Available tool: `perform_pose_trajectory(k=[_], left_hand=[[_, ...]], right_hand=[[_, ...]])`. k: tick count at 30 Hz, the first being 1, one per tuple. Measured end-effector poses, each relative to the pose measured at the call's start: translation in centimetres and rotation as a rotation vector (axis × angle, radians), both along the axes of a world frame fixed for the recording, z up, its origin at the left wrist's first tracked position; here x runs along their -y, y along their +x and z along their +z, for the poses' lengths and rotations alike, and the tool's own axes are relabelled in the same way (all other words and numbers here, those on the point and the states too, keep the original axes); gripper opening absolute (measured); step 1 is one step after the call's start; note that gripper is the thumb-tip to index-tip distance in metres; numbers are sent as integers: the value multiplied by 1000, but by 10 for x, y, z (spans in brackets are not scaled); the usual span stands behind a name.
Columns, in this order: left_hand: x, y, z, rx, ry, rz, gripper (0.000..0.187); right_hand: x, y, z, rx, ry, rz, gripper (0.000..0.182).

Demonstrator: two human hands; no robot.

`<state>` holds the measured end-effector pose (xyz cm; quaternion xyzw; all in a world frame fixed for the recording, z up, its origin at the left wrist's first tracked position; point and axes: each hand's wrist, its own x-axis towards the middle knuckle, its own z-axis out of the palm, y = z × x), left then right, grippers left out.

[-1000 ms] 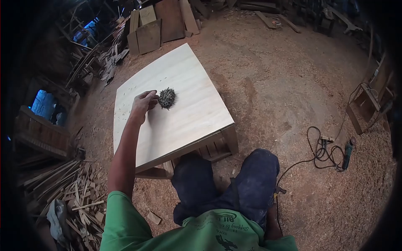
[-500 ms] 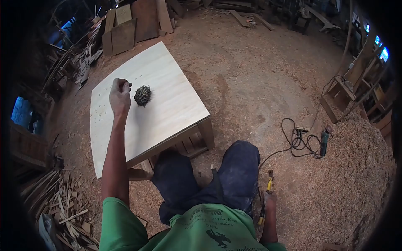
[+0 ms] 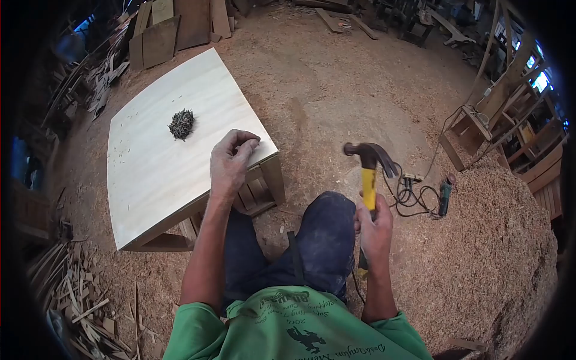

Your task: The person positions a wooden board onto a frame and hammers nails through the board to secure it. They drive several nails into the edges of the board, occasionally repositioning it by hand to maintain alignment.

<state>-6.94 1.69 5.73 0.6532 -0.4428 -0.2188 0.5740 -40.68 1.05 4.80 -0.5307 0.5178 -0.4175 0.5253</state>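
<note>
My right hand (image 3: 373, 231) is wrapped round the yellow handle of a claw hammer (image 3: 369, 183), its dark head raised beside the panel. Over the near right corner of a pale wooden panel (image 3: 156, 168), my left hand (image 3: 233, 157) is closed in a pinch. What its fingertips hold, if anything, is too small to make out. Farther back on the panel lies a heap of small dark nails (image 3: 181, 125), apart from both hands. The panel rests on a wooden frame (image 3: 273, 180) whose legs and slats show beneath it.
A green angle grinder (image 3: 445, 195) and its coiled black cord (image 3: 414, 201) lie on the shavings-covered floor at right. Scrap wood strips (image 3: 84, 306) are strewn at lower left. Boards (image 3: 159, 42) lean at the back left, and a wooden stool-like frame (image 3: 465, 135) stands at right.
My left hand has moved from beside the nail heap to the panel's near right corner. My right hand has lifted the hammer from low by my side to in front of me.
</note>
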Motion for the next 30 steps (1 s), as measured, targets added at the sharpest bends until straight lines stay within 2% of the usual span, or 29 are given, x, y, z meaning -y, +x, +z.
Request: perform_pose_trajectory(k=[2, 3, 6, 7, 12, 14, 16, 19, 25, 30], left_hand=[[2, -2, -6, 60, 32, 40, 16], [3, -4, -5, 92, 50, 59, 15], [3, -16, -3, 273, 62, 131, 14], [2, -15, -3, 283, 76, 107, 15], [5, -12, 0, 326, 114, 50, 17], [4, -14, 0, 418, 79, 38, 16], [3, -16, 1, 439, 72, 45, 16], [4, -17, 1, 399, 89, 71, 17], [3, -18, 2, 410, 103, 76, 17], [6, -14, -1, 368, 93, 66, 17]], right_hand=[[3, 15, 8, -4, 66, 94, 18], [4, 24, 6, -57, 63, 125, 26], [5, 43, 8, -137, -113, 179, 31], [6, 48, 17, -187, -138, 199, 42], [23, 69, 39, -216, -676, 256, 63], [28, 75, 47, -272, -789, 266, 68], [30, 79, 56, -379, -829, 286, 71], [32, 80, 65, -761, -797, 401, 73], [25, 84, 60, -500, -673, 319, 64], [23, 84, 61, -599, -638, 361, 64]])
